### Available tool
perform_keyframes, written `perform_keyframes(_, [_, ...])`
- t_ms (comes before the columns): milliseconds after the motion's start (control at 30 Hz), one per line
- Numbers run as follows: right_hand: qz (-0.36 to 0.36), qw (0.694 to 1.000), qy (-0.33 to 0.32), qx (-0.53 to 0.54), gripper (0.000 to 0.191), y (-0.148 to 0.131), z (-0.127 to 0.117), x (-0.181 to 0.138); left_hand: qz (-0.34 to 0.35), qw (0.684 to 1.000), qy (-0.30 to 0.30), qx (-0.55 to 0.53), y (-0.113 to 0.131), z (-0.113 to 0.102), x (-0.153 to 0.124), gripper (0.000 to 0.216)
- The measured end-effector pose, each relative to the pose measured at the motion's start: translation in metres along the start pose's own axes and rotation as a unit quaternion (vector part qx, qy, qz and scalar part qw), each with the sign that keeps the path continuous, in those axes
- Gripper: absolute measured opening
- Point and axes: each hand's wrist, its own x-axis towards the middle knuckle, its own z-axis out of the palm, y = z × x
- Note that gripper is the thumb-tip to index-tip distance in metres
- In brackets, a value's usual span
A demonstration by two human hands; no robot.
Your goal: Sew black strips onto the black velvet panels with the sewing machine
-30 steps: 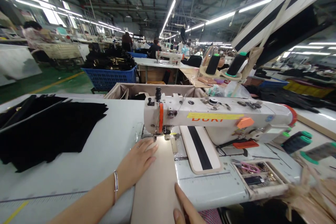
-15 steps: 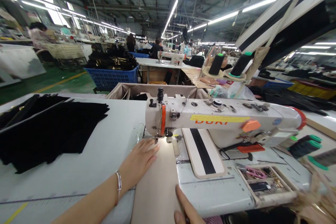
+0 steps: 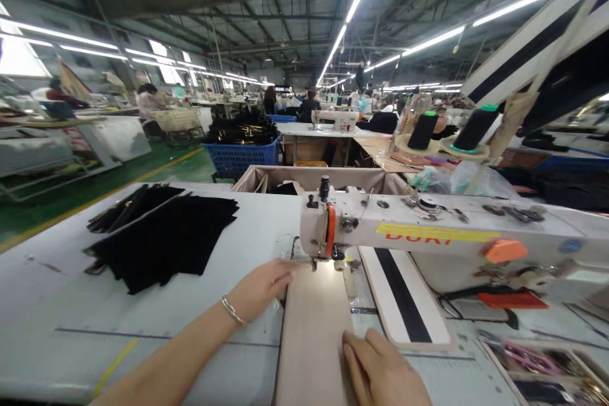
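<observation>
A long beige panel (image 3: pixel 314 336) lies flat on the machine bed, its far end under the needle area of a white sewing machine (image 3: pixel 347 225). My left hand (image 3: pixel 266 288), wearing a silver bracelet (image 3: pixel 232 309), stretches its fingers over the panel's left edge close to the presser foot (image 3: pixel 315 262); the hand is open. At the panel's right edge, nearer to me, my right hand (image 3: pixel 385 371) has its fingers bent and closed against that edge. A second panel, white with a black stripe (image 3: pixel 404 295), lies under the machine arm.
Black fabric pieces (image 3: pixel 166 244) are piled on the left of the table. On the right sit a small tray of tools (image 3: pixel 566 361) and orange-handled snips (image 3: pixel 514 300). Thread cones (image 3: pixel 422 131) stand behind the machine. Beyond are a fabric-lined bin (image 3: pixel 333 179) and a blue basket (image 3: pixel 242 158).
The view has swung left, so everything sits further right. My left hand has slid to the panel's left edge. More of my right hand shows, its fingers now bent at the right edge.
</observation>
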Motion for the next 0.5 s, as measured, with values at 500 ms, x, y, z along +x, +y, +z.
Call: perform_keyframes(500, [-0.088,0.994,0.026,-0.055,0.042,0.001,0.012,0.083,-0.257,0.955,0.122,0.082,-0.2,-0.076,-0.078,0.048])
